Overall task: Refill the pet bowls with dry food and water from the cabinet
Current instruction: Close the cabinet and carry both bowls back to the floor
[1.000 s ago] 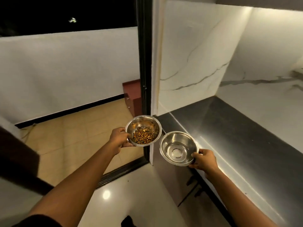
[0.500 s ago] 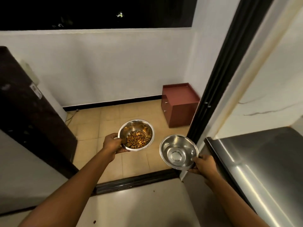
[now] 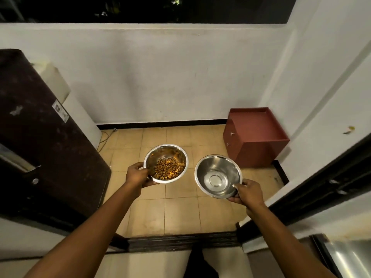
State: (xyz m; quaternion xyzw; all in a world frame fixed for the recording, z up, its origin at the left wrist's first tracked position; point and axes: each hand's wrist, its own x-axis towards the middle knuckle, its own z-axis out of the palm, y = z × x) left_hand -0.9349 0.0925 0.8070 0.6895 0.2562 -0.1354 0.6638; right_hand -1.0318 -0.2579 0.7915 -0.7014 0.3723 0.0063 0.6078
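Observation:
Two steel bowls are held out in front of me above a tiled floor. The left bowl (image 3: pixel 176 153) carries a heap of brown dry food (image 3: pixel 167 171); my left hand (image 3: pixel 137 175) grips its near-left rim. The right bowl (image 3: pixel 217 175) looks shiny inside, and whether it holds water I cannot tell. My right hand (image 3: pixel 248 192) pinches its near-right rim. The two bowls hang side by side, a small gap apart.
Beige floor tiles (image 3: pixel 180 213) lie beyond a dark door threshold (image 3: pixel 180 240). A red-brown small drawer unit (image 3: pixel 255 137) stands at the far right corner. A dark refrigerator (image 3: pixel 40 137) fills the left. A black door frame (image 3: pixel 321 187) and steel counter corner (image 3: pixel 349 257) are right.
My view has swung left from the steel counter toward the tiled area. Both hands still carry the bowls, which now hang over the tiles in front of the doorway.

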